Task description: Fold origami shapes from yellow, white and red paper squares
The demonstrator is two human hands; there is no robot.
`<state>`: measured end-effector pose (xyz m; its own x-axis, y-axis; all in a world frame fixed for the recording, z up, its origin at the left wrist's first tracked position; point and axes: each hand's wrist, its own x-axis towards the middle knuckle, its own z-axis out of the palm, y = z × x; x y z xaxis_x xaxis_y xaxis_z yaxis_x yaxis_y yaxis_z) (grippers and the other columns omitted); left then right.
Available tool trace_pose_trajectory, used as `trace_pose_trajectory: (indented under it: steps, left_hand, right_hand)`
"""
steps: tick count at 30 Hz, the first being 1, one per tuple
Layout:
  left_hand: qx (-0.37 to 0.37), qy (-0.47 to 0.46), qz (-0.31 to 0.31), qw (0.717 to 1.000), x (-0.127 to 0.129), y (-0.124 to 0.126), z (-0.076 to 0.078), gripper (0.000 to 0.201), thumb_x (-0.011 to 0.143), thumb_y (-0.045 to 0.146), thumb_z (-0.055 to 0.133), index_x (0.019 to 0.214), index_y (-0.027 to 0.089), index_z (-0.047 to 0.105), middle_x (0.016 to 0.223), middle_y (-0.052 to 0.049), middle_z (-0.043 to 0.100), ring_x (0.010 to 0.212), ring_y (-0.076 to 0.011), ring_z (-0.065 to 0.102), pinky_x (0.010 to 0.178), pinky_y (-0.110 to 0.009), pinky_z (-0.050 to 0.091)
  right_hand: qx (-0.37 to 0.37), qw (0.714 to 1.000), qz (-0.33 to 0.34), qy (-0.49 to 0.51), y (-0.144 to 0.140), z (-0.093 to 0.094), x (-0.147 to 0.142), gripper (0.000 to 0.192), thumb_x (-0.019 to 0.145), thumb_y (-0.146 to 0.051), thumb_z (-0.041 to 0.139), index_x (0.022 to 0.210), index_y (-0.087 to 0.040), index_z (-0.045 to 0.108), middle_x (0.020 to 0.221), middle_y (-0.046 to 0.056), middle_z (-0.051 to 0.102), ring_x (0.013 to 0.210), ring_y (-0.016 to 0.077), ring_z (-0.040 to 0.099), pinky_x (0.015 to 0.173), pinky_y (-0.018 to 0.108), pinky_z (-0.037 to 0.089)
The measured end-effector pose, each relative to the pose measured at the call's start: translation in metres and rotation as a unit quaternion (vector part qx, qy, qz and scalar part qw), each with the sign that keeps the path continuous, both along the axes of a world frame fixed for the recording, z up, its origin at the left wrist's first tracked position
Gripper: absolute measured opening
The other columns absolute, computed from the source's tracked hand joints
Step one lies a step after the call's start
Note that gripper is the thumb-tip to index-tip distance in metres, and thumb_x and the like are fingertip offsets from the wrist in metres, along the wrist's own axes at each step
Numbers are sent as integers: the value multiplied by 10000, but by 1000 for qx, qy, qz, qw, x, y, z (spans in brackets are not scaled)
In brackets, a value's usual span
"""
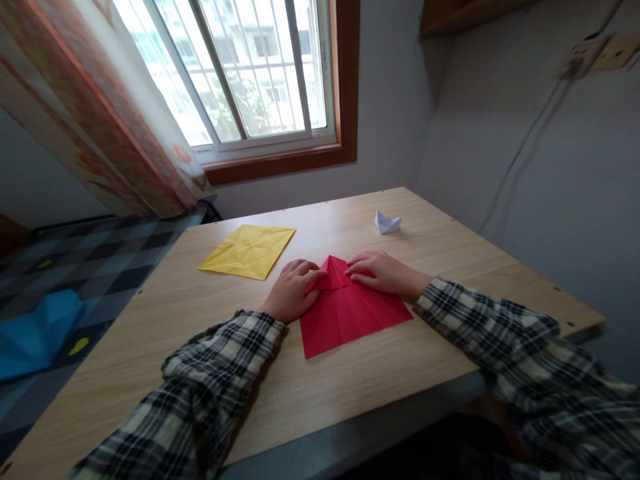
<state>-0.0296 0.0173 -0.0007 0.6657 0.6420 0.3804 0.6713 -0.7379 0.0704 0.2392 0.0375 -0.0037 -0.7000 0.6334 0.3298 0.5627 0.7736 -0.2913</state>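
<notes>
left hand [291, 288] and right hand [381, 272]: fingers flat, released, gripping nothing, pressing top flap of red paper [350, 310] | paper under fingertips on table [150, 347] | step: likely creasing fold; next needs firm even press | beyond left fingers: yellow paper [249, 250]; beyond right: white paper boat [387, 223]

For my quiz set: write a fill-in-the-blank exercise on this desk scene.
1. Both hands, left hand and right hand, press on the ___ paper.
2. The yellow paper lies on the person's ___ side.
3. The small folded white paper lies on the wooden ___.

Missing words: red; left; table
</notes>
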Motion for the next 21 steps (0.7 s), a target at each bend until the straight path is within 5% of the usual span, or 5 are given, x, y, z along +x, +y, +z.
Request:
trace_pose_trajectory:
  steps: [6, 21]
  left_hand:
    - [-37, -36, -47, 998, 1, 3, -5, 361, 915, 207, 522, 1264, 168, 607, 1314, -130, 640, 1277, -265, 551, 1102, -482, 455]
    - [-73, 0, -75, 995, 1, 3, -3, 358, 980, 338, 502, 1261, 171, 647, 1323, -122, 658, 1264, -257, 577, 1104, -467, 459]
  right_hand:
    - [10, 1000, 9, 5, 3, -3, 1, 229, 961, -261, 572, 1081, -220, 763, 1179, 90, 729, 1048, 222, 670, 950, 387, 485]
    - [12, 1000, 14, 10, 2, -3, 0, 230, 955, -250, 573, 1071, -215, 768, 1153, 92, 737, 1026, 218, 671, 931, 379, 490]
